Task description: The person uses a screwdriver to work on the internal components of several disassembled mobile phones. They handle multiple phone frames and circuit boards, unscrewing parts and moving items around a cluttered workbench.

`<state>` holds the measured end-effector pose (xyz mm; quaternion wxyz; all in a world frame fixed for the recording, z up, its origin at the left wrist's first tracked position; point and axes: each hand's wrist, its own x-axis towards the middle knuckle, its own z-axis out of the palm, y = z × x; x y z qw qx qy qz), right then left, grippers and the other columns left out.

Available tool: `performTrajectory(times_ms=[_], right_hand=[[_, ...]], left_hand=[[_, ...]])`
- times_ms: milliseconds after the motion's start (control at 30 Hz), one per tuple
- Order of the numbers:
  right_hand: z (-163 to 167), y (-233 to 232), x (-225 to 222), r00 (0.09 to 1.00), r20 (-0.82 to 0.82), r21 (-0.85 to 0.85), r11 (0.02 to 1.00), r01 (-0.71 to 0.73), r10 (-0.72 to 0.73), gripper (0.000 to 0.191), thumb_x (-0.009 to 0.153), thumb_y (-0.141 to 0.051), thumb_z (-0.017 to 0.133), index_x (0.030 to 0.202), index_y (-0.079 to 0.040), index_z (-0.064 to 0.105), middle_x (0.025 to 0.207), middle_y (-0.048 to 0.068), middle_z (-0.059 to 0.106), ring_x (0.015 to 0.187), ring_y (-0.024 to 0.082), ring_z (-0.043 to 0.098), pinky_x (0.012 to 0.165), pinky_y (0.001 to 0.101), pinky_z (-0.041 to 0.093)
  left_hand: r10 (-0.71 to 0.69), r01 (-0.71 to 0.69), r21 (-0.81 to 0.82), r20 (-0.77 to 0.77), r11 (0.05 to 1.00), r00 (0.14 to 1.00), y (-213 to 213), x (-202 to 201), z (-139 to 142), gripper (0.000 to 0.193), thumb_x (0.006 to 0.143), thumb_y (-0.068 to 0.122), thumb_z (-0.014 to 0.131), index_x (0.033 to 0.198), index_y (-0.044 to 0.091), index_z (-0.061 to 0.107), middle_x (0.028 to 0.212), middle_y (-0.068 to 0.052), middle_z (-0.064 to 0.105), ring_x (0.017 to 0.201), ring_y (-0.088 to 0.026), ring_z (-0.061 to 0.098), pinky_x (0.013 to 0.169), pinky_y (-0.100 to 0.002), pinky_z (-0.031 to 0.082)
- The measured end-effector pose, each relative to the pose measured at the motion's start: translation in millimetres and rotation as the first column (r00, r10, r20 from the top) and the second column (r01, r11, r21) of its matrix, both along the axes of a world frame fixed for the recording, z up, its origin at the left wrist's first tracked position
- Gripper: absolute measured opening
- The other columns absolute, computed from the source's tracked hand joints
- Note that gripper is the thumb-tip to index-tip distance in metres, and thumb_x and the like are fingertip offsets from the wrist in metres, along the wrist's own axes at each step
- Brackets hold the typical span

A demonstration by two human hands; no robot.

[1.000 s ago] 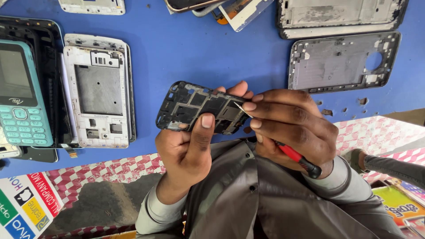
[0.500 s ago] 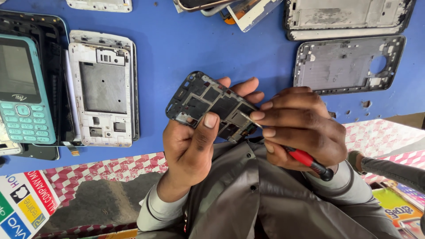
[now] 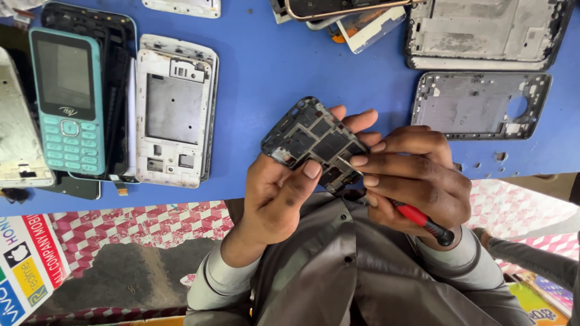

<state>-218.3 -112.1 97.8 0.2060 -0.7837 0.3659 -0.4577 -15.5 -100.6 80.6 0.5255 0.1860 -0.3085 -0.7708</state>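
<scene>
While the left hand [image 3: 275, 196] gripped the dark phone frame [image 3: 314, 142] above the blue table [image 3: 272, 66], thumb pressed on its face, the right hand [image 3: 417, 175] pinched a red-handled screwdriver [image 3: 417, 216], tip touching the frame. Farther off lay a white phone chassis [image 3: 174, 118], a teal keypad phone [image 3: 67, 99] and a grey frame [image 3: 480, 105].

Your left hand [image 3: 275, 199] and right hand [image 3: 417, 178] are bare: no gloves, rings or watch. You wear a grey-brown collared shirt [image 3: 338, 278] with a small dark button near 6 o'clock of the left thumb. Light grey long sleeves [image 3: 208, 284] show under it, cuffs at the wrists, one at 7 o'clock, one at 4 o'clock.
</scene>
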Motion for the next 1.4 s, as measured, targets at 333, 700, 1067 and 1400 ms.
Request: performTrajectory(times_ms=[333, 700, 1067, 1400], right_hand=[[-3.8, 4.9, -2.0, 0.993, 0.116, 0.047, 0.998, 0.031, -0.036, 0.016, 0.098, -0.017, 0.071, 0.098, -0.005, 0.06, 0.101, 0.011, 0.073, 0.098, 0.028, 0.07, 0.083, 0.0391, 0.06], [-20.3, 15.6, -8.4, 0.846, 0.491, 0.2, 0.972, 0.125, -0.21, 0.03, 0.104, -0.027, 0.07, 0.103, -0.001, 0.055, 0.099, 0.018, 0.068, 0.086, 0.028, 0.07, 0.076, 0.0365, 0.06], [-1.1, 9.2, -15.5, 0.933, 0.36, 0.228, 0.967, -0.115, 0.026, 0.035, 0.108, -0.031, 0.062, 0.092, -0.001, 0.063, 0.089, 0.014, 0.072, 0.076, 0.026, 0.072, 0.066, 0.0344, 0.058], [10.3, 0.8, -15.2, 0.966, 0.188, 0.203, 0.955, -0.217, 0.179, 0.025, 0.106, -0.025, 0.064, 0.098, -0.002, 0.066, 0.1, 0.014, 0.074, 0.086, 0.028, 0.074, 0.072, 0.037, 0.06]], left_hand=[[0.035, -0.035, -0.011, -0.012, 0.999, 0.999, -0.3, -2.1, -2.4, 0.048, 0.123, 0.023, 0.049, 0.16, -0.002, 0.033, 0.151, -0.029, 0.054, 0.135, -0.032, 0.056, 0.12, -0.044, 0.045], [0.103, -0.101, 0.05, -0.038, 0.994, 0.994, -4.8, -1.5, -3.1, 0.048, 0.119, 0.018, 0.051, 0.158, -0.003, 0.034, 0.149, -0.034, 0.053, 0.133, -0.042, 0.062, 0.116, -0.049, 0.053], [0.16, -0.153, 0.093, -0.074, 0.984, 0.984, -2.9, -2.4, -2.1, 0.046, 0.118, 0.015, 0.051, 0.156, -0.005, 0.036, 0.148, -0.036, 0.052, 0.133, -0.045, 0.061, 0.116, -0.051, 0.053], [0.176, -0.17, 0.107, -0.045, 0.98, 0.983, -3.7, -3.9, -0.4, 0.044, 0.118, 0.016, 0.051, 0.154, -0.004, 0.037, 0.147, -0.035, 0.053, 0.135, -0.045, 0.06, 0.113, -0.05, 0.056]])
